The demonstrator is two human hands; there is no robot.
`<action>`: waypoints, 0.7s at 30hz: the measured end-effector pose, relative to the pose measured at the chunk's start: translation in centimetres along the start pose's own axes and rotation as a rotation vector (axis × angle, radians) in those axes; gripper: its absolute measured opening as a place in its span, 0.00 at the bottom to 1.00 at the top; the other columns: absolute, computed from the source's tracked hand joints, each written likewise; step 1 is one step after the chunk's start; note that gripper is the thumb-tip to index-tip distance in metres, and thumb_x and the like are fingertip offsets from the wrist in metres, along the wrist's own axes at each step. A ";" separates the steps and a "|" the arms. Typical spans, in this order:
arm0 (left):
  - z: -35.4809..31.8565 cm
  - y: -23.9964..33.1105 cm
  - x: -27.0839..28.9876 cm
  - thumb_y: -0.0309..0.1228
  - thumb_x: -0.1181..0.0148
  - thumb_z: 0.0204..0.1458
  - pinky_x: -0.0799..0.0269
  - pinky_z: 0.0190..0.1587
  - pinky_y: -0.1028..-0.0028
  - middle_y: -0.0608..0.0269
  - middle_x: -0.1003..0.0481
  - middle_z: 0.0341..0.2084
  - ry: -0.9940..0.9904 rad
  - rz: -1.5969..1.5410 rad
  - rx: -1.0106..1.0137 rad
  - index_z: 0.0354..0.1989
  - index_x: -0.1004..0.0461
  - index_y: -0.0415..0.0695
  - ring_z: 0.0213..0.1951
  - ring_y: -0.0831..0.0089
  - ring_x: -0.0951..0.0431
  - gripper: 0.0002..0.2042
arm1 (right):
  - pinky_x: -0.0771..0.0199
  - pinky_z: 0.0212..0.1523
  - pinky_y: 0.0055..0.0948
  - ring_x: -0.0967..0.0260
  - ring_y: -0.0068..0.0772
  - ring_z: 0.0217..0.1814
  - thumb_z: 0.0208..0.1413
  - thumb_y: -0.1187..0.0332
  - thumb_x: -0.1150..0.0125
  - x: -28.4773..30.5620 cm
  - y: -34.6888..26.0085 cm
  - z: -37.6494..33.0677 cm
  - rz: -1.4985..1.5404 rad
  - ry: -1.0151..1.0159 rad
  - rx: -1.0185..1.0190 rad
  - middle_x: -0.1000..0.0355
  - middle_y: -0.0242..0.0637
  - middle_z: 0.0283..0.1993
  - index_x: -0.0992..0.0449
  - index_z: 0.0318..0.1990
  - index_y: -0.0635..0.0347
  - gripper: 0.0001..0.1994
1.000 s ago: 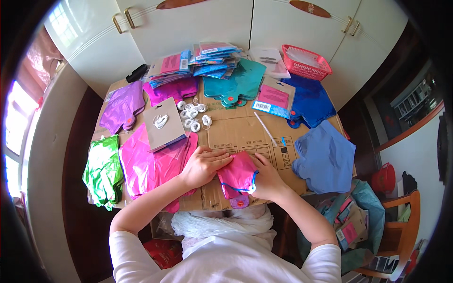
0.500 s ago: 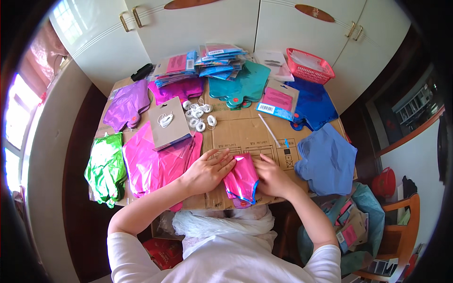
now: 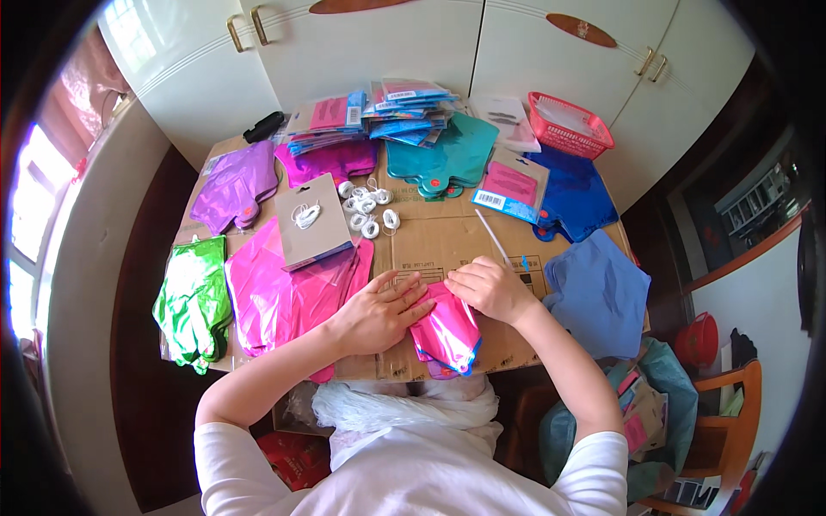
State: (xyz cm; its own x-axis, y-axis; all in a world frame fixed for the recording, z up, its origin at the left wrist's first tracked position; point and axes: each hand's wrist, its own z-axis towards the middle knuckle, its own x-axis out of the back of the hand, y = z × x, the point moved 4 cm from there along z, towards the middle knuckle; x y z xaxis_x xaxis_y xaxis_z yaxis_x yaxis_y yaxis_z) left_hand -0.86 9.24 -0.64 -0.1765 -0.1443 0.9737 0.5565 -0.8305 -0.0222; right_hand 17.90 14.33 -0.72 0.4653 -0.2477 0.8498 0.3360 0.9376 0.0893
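Observation:
In front of me at the table's near edge lies a folded pink foil balloon [image 3: 449,334], its lower tip edged in blue. My left hand [image 3: 379,316] rests flat on its left side, fingers stretched out. At the upper right edge of the foil, my right hand [image 3: 490,291] is closed in a pinch on it; the fingertips are partly hidden. Left of my left hand is a stack of flat pink foil balloons [image 3: 275,301], with a brown header card [image 3: 311,241] on top carrying a small white ribbon coil [image 3: 305,215]. More white ribbon coils [image 3: 366,206] lie beyond it.
Green [image 3: 194,292], purple [image 3: 232,185], teal [image 3: 447,155], dark blue [image 3: 578,193] and light blue foils [image 3: 600,297] surround the cardboard-covered table [image 3: 422,236]. Packed sets [image 3: 404,107], a red basket [image 3: 570,125] and a white straw [image 3: 490,234] lie farther back. A chair [image 3: 736,408] stands right.
My right hand has lifted from lying beside the pink foil and moved up, its fingers closing at the upper right edge. My left hand stays in place. The view has shifted slightly.

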 end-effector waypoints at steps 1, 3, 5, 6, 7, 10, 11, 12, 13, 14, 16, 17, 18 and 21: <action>-0.1 -0.1 -0.1 0.32 0.46 0.47 0.47 0.63 0.55 0.55 0.31 0.55 -0.005 -0.011 -0.001 0.60 0.35 0.48 0.61 0.62 0.35 0.27 | 0.30 0.40 0.26 0.26 0.27 0.41 0.45 0.72 0.41 0.0 -0.1 0.0 -0.008 -0.007 -0.004 0.23 0.33 0.37 0.21 0.33 0.59 0.07; -0.3 -0.2 -0.1 0.35 0.48 0.49 0.49 0.64 0.55 0.55 0.32 0.57 -0.043 -0.012 -0.006 0.61 0.36 0.48 0.62 0.62 0.37 0.27 | 0.31 0.42 0.27 0.26 0.27 0.42 0.46 0.72 0.41 0.2 -0.2 0.1 0.005 -0.017 -0.036 0.23 0.32 0.36 0.21 0.33 0.60 0.06; -0.3 -0.2 0.0 0.40 0.50 0.52 0.53 0.66 0.56 0.55 0.35 0.60 -0.107 0.010 -0.014 0.62 0.37 0.48 0.64 0.63 0.40 0.27 | 0.32 0.45 0.30 0.26 0.27 0.43 0.47 0.72 0.42 0.4 -0.3 0.2 0.045 -0.024 -0.094 0.23 0.31 0.35 0.22 0.32 0.60 0.06; -0.4 -0.3 -0.1 0.40 0.50 0.52 0.53 0.66 0.55 0.54 0.36 0.60 -0.109 -0.027 -0.010 0.62 0.38 0.48 0.65 0.62 0.41 0.27 | 0.33 0.48 0.32 0.27 0.28 0.46 0.48 0.71 0.43 0.5 -0.1 0.1 0.065 -0.057 -0.143 0.23 0.32 0.38 0.22 0.35 0.61 0.07; -0.5 -0.4 -0.3 0.41 0.50 0.51 0.52 0.65 0.53 0.53 0.38 0.61 -0.111 -0.064 -0.005 0.63 0.38 0.48 0.65 0.60 0.41 0.28 | 0.34 0.51 0.34 0.28 0.30 0.49 0.49 0.71 0.43 0.7 0.0 0.0 0.084 -0.089 -0.192 0.23 0.33 0.41 0.22 0.37 0.62 0.09; -0.6 -0.6 -0.4 0.46 0.51 0.53 0.54 0.65 0.52 0.51 0.41 0.63 -0.134 -0.103 -0.006 0.64 0.41 0.47 0.66 0.59 0.44 0.30 | 0.41 0.61 0.41 0.35 0.36 0.60 0.55 0.66 0.46 0.8 -1.4 1.3 0.148 -0.155 -0.309 0.29 0.41 0.53 0.28 0.50 0.64 0.17; -0.7 -0.5 -0.4 0.48 0.52 0.53 0.54 0.66 0.52 0.51 0.43 0.64 -0.147 -0.105 -0.007 0.65 0.42 0.47 0.66 0.59 0.45 0.31 | 0.44 0.64 0.43 0.39 0.38 0.64 0.57 0.64 0.47 0.4 -2.3 1.8 0.171 -0.172 -0.343 0.32 0.44 0.58 0.31 0.55 0.64 0.20; -0.8 -0.5 -0.5 0.49 0.52 0.54 0.55 0.66 0.52 0.51 0.43 0.64 -0.159 -0.098 -0.008 0.65 0.43 0.46 0.67 0.59 0.46 0.32 | 0.48 0.66 0.44 0.43 0.39 0.67 0.58 0.61 0.49 -0.4 -3.2 1.9 0.187 -0.230 -0.367 0.37 0.45 0.61 0.36 0.58 0.64 0.23; -0.9 -0.6 -0.7 0.51 0.52 0.54 0.55 0.66 0.52 0.51 0.44 0.64 -0.167 -0.091 -0.011 0.65 0.43 0.46 0.67 0.59 0.46 0.33 | 0.52 0.68 0.44 0.47 0.40 0.69 0.59 0.58 0.51 -1.3 -4.0 1.7 0.200 -0.289 -0.391 0.42 0.46 0.65 0.41 0.62 0.64 0.27; -1.0 -0.7 -0.8 0.53 0.52 0.54 0.56 0.66 0.52 0.51 0.44 0.64 -0.176 -0.084 -0.013 0.65 0.44 0.45 0.67 0.59 0.47 0.34 | 0.56 0.70 0.45 0.51 0.42 0.71 0.60 0.56 0.52 -2.0 -4.6 1.3 0.212 -0.348 -0.414 0.47 0.47 0.68 0.46 0.65 0.64 0.30; -0.9 -0.6 -0.8 0.56 0.53 0.54 0.56 0.66 0.52 0.51 0.44 0.64 -0.161 -0.088 -0.014 0.65 0.43 0.45 0.67 0.59 0.47 0.35 | 0.61 0.71 0.45 0.58 0.43 0.74 0.62 0.51 0.56 -2.4 -5.1 0.9 0.149 -0.389 -0.417 0.53 0.48 0.71 0.54 0.68 0.63 0.34; -0.9 -0.6 -0.6 0.58 0.54 0.53 0.56 0.66 0.52 0.51 0.44 0.64 -0.153 -0.090 -0.015 0.65 0.43 0.45 0.67 0.59 0.47 0.36 | 0.62 0.71 0.45 0.58 0.43 0.74 0.62 0.51 0.57 -2.3 -5.2 0.8 0.135 -0.377 -0.423 0.53 0.47 0.71 0.54 0.68 0.63 0.34; -1.0 -0.5 -0.5 0.59 0.55 0.53 0.56 0.66 0.52 0.51 0.44 0.64 -0.164 -0.068 -0.021 0.65 0.43 0.45 0.67 0.60 0.47 0.37 | 0.63 0.71 0.45 0.58 0.43 0.74 0.62 0.50 0.57 -2.4 -5.2 0.7 0.123 -0.365 -0.432 0.53 0.47 0.71 0.54 0.68 0.63 0.34; -1.4 0.1 0.1 0.62 0.56 0.52 0.56 0.66 0.53 0.52 0.44 0.65 -0.201 -0.052 -0.041 0.64 0.42 0.43 0.67 0.61 0.47 0.39 | 0.64 0.71 0.45 0.59 0.43 0.74 0.61 0.48 0.57 -2.6 -5.4 0.5 0.112 -0.391 -0.418 0.54 0.46 0.71 0.55 0.69 0.63 0.36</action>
State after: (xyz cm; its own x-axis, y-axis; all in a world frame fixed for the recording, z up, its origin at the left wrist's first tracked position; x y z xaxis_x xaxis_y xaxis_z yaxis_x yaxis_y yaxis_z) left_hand -1.94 8.42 -0.86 -0.0362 0.0059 0.9993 0.5169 -0.8557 0.0238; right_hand 14.52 10.04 -3.14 0.2064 0.0307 0.9780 0.6338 0.7573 -0.1575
